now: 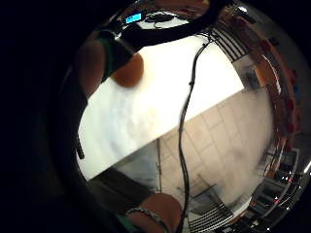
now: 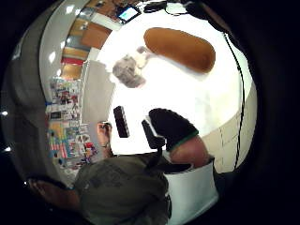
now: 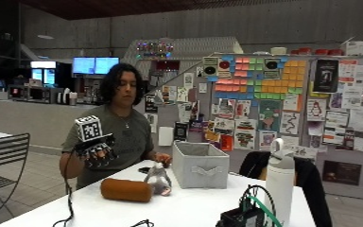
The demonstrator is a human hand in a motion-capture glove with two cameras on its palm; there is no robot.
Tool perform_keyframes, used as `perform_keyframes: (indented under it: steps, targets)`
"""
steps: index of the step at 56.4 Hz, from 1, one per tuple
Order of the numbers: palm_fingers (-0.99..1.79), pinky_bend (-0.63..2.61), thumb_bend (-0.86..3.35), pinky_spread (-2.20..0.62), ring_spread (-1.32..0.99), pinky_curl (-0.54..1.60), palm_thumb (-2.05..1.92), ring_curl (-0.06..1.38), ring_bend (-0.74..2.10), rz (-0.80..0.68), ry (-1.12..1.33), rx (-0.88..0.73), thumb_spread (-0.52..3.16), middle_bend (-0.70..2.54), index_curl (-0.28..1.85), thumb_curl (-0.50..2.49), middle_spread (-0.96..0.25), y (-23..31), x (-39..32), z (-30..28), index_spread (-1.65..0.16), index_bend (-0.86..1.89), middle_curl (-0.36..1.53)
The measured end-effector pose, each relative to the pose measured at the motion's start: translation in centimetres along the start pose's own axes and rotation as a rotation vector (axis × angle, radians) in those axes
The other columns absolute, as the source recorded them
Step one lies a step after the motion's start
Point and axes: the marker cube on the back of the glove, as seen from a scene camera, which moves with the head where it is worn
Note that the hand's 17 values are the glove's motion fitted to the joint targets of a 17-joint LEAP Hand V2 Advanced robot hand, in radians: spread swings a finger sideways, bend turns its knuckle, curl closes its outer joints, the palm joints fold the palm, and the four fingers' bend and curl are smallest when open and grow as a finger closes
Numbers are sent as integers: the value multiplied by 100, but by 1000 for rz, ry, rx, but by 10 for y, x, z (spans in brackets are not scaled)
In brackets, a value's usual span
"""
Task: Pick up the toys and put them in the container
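From here I can't make out what the small grey toy [image 3: 158, 181] is, and its lower edge sits behind the brown cushion toy [image 3: 126, 189].

A grey-green short-sleeved t-shirt [image 3: 131, 135] is worn, plus a thin necklace. The right hand [image 3: 98, 153] is covered by a black glove with a green cuff; a bracelet [image 1: 146, 215] is seen too.

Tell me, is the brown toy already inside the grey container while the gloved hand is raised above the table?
Not quite. The outside view shows the brown toy lying on the table, beside the grey container, not inside it. The gloved hand is indeed raised above the table.
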Motion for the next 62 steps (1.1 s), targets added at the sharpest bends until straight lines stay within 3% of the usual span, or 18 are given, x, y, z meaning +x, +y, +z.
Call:
perform_keyframes:
  steps: [4, 20, 24, 28, 35, 43, 56, 62]
  targets:
    - [14, 82, 3, -1, -17, 32, 10, 21, 58, 131, 40, 80, 127, 34, 18, 27, -10, -27, 3, 12, -29, 20, 28]
    - [27, 87, 3, -14, -25, 34, 24, 24, 67, 288, 139, -219, 122, 33, 24, 32, -15, -89, 21, 86, -25, 16, 32]
    - [52, 96, 9, -27, -33, 35, 35, 30, 93, 314, 117, -197, 129, 37, 18, 35, -19, -94, 24, 93, -24, 1, 33]
    - [60, 106, 14, -34, -37, 39, 42, 36, 107, 334, 138, -149, 137, 44, 14, 37, -25, -96, 25, 94, -24, 1, 37]
    - [92, 118, 17, -39, -42, 46, 50, 43, 119, 302, 149, -107, 140, 64, 14, 41, -36, -102, 27, 99, -27, 17, 46]
    - [112, 128, 17, -43, -44, 54, 55, 50, 129, 253, 22, -42, 134, 80, 19, 48, -42, -110, 34, 102, -31, 25, 57]
    - [108, 128, 16, -48, -45, 63, 63, 60, 143, 183, -72, 195, 106, 100, 34, 66, -49, -99, 40, 101, -40, 62, 76]
    - [103, 130, 15, -49, -44, 67, 63, 64, 149, 189, -151, 142, 97, 105, 42, 73, -51, -77, 31, 92, -42, 75, 83]
